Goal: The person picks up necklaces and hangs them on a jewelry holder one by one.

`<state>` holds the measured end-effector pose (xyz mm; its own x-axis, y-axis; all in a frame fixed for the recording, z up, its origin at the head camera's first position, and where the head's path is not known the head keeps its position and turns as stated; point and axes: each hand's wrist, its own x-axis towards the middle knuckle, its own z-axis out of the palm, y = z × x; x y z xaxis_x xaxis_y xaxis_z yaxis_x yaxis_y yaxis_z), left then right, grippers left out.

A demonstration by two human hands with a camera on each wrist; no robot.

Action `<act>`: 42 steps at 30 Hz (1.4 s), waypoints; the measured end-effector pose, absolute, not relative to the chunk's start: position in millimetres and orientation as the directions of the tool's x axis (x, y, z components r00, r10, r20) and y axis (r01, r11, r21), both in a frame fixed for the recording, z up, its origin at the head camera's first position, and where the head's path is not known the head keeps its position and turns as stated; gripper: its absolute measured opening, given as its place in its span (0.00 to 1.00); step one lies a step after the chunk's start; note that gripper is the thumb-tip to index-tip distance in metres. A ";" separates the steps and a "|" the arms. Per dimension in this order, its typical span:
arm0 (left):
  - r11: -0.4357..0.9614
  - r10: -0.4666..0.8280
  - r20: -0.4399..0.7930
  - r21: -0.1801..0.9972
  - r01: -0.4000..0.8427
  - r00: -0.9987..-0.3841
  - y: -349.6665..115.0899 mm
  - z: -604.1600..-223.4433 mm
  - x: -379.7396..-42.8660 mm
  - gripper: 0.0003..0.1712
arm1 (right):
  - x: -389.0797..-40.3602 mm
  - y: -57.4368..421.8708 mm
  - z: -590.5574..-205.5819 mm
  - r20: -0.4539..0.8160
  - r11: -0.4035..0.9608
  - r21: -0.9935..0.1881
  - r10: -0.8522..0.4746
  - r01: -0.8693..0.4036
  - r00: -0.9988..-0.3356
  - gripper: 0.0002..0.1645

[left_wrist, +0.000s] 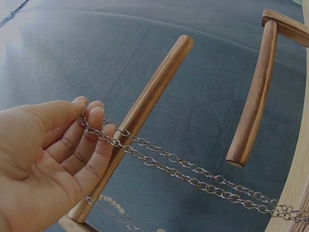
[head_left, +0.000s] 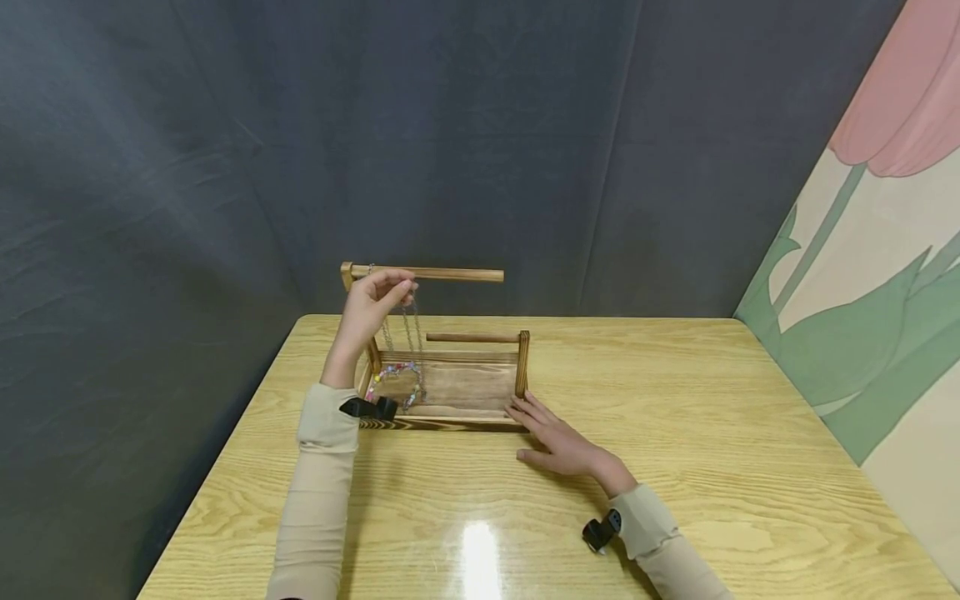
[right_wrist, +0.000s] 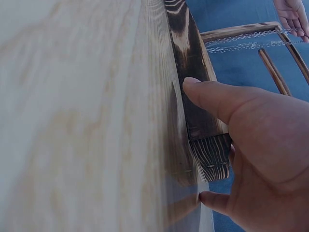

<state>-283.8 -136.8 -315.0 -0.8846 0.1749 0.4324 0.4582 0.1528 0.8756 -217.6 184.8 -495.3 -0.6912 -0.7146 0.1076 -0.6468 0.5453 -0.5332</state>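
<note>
By the top bar (head_left: 457,273), left fingers (left_wrist: 96,118) pinch a chain (left_wrist: 195,182) so it hangs; straight right fingers (head_left: 531,417) maybe steady the rack (head_left: 523,362).

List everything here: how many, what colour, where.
Table: one, yellow, below
Stand: one, brown, on table
Bars: two, brown, on stand
Chain: one, grey, hanging over stand
Other strands: count unclear, grey and pale, upper bar's left end
Beads: several, multicoloured, stand's left side
Backdrop: one, dark blue, behind and left
Mural: one, pink and green, right
Cameras: two, black, one per sleeve
Sleeves: two, beige, bottom
Left grip: one, bare, pinching chain
Right grip: one, bare, at stand's right front corner
</note>
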 end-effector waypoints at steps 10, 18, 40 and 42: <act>0.125 0.183 0.438 0.878 0.463 -0.880 -136.6 -312.9 -291.2 0.15 | -216.8 184.1 -495.0 0.099 0.552 -0.530 -0.714 -0.644 -0.693 0.41; 0.125 0.179 0.433 0.881 0.457 -0.883 -134.6 -309.7 -295.0 0.16 | -217.3 183.5 -496.2 0.110 0.545 -0.529 -0.717 -0.651 -0.689 0.42; 0.129 0.177 0.443 0.875 0.467 -0.879 -125.6 -305.9 -306.0 0.15 | -218.7 184.6 -498.1 0.104 0.548 -0.524 -0.718 -0.652 -0.688 0.42; 0.131 0.180 0.444 0.873 0.469 -0.877 -124.6 -305.7 -307.5 0.15 | -218.6 184.7 -498.0 0.100 0.552 -0.523 -0.717 -0.650 -0.690 0.42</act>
